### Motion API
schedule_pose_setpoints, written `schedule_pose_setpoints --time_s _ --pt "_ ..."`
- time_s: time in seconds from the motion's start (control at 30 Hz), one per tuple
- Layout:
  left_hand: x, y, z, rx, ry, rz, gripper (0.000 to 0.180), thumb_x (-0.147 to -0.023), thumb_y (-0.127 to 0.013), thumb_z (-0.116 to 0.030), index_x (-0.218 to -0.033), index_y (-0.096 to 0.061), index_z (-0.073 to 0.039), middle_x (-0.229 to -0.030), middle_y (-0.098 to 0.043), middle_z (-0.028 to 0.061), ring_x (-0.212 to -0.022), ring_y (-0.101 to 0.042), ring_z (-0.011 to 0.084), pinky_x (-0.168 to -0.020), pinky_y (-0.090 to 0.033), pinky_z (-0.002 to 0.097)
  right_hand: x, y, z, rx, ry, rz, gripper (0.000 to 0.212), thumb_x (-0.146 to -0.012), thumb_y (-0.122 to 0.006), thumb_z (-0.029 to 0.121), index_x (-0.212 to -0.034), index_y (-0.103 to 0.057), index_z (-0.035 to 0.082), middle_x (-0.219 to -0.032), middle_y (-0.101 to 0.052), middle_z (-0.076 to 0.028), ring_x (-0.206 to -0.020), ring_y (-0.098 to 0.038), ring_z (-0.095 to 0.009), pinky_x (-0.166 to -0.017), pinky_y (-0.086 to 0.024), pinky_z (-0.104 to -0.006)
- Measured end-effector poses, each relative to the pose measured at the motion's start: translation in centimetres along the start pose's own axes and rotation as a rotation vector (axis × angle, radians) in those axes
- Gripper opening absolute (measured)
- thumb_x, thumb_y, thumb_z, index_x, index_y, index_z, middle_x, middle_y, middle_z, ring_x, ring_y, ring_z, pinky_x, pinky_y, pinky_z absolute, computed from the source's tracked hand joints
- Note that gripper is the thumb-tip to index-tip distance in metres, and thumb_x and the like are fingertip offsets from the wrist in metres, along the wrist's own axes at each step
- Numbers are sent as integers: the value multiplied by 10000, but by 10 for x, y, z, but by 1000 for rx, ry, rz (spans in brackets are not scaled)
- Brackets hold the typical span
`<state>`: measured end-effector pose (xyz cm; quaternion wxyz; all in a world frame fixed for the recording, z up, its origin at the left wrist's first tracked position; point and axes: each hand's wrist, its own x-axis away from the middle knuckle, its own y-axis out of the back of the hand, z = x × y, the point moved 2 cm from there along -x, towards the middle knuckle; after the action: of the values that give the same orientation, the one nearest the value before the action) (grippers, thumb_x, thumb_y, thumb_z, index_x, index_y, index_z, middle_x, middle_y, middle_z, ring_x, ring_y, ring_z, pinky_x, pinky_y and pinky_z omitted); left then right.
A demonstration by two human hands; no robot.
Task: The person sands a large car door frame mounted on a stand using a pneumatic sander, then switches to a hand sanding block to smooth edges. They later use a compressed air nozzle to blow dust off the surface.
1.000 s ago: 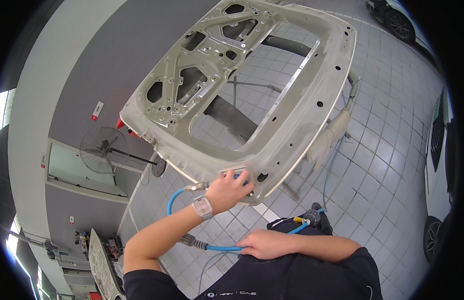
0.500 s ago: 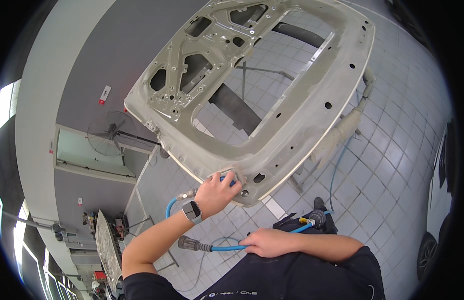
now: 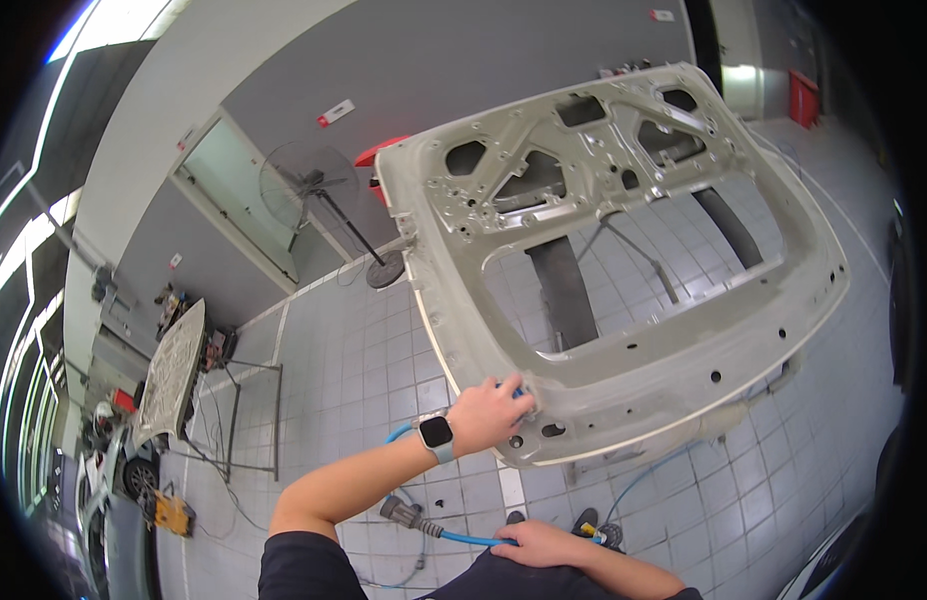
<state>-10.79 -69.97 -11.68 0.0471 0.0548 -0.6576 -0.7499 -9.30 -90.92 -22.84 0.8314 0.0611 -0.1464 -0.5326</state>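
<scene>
A grey car tailgate (image 3: 609, 385) with cut-outs and a large window opening lies raised above the tiled floor. At its near left corner, my left hand (image 3: 487, 415), with a watch on the wrist, is closed over a small blue sander (image 3: 518, 391) against the inner surface. Fingers cover most of the sander, and a blue hose (image 3: 399, 432) comes out beside the wrist. Nearer my body, my right hand (image 3: 544, 545) is closed around another stretch of blue air hose (image 3: 469, 539). That stretch ends in a grey coupling (image 3: 400, 512) hanging to the left.
Beyond the tailgate's left side stands a black floor fan (image 3: 312, 182). Farther left, a bare panel (image 3: 174, 365) leans by a metal stand (image 3: 279, 420), with a yellow machine (image 3: 172, 512) below. A thin hose (image 3: 644, 482) trails beneath the tailgate's near edge.
My view has swung up and left, so more wall and floor show and the tailgate sits farther right. Both hands keep their holds; the left stays at the tailgate's near corner.
</scene>
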Motion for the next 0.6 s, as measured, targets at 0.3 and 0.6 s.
schedule_pose_setpoints --time_s 0.3,0.6 --pt "84 17 35 344 635 -241 484 -832 -738 -350 -1187 -558 -76 -1135 -582 141 -866 -673 364 -720 -569 455 -2 -7 -25 15 -129 140 439 -930 -643 492 -1046 -723 76 -907 -721 -174 -877 -684 -357 -794 -524 -429" --pt "172 -12 79 473 821 -451 603 -786 -798 -350 -1224 -533 -29 -1081 -647 194 -888 -663 361 -793 -544 411 -52 -13 -49 -5 -219 165 476 -936 -627 532 -1038 -731 79 -891 -724 -155 -853 -694 -335 -767 -523 -422"
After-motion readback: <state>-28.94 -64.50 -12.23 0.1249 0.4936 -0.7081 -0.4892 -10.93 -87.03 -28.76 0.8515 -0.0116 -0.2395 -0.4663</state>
